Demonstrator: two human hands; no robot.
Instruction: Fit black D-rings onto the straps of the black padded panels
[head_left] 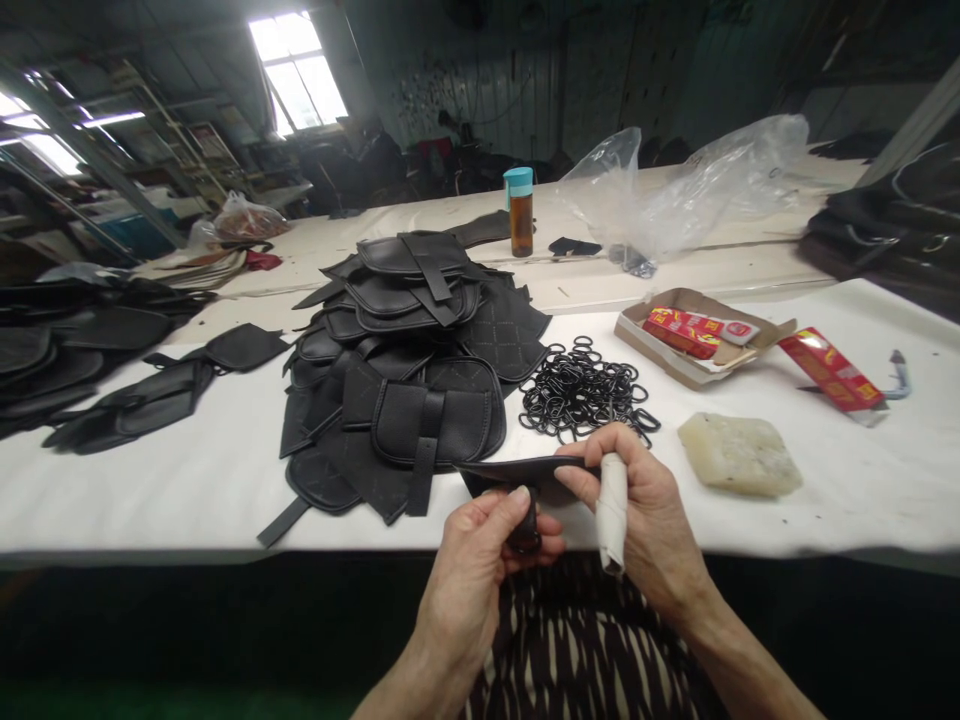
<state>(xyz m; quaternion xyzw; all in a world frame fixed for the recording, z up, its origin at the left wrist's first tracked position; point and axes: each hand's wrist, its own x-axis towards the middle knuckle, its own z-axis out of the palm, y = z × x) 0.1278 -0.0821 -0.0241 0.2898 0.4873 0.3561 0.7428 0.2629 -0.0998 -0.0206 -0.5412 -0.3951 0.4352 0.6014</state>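
A black leather piece [551, 470] is stretched between my two hands at the table's front edge. My left hand [480, 545] pinches a short black strap [525, 530] on its near side, with the thumb on top; a dark ring seems to sit at the strap's lower end. In my right hand [649, 500] is a tool with a pale wrapped handle [613, 510], held upright in the palm. Thumb and fingers of that same hand also grip the leather's right end. The tool's working tip is hard to make out. Just beyond lies a heap of black D-shaped rings [581, 390].
Left of the rings rises a pile of black leather pouches [427, 420], with more leather pieces [135, 400] farther left. A yellowish block [739, 455], a cardboard tray [675, 375] with red packets and a loose red packet [832, 370] lie right. A bottle [520, 215] and plastic bags [697, 200] stand behind.
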